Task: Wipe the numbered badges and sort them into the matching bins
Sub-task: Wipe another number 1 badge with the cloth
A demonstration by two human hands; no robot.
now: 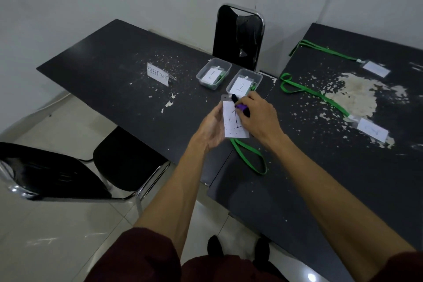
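Observation:
My left hand (211,129) holds a clear badge sleeve with a white card marked 1 (232,122), speckled with dark dots. Its green lanyard (251,158) hangs down onto the table. My right hand (258,117) grips a black and purple marker-like tool (240,106) pressed against the card's upper right. Two clear bins stand behind: the bin labelled 1 (214,73) and the bin labelled 2 (243,83), each with a badge inside. Two more badges with green lanyards lie on the right table, one far (376,69) and one nearer (372,132).
A white RECEPTIONIST sign (158,73) stands on the scuffed black table (109,71). A black chair (238,36) is behind the bins, another (68,174) at the lower left. The right table (343,167) has a large worn patch.

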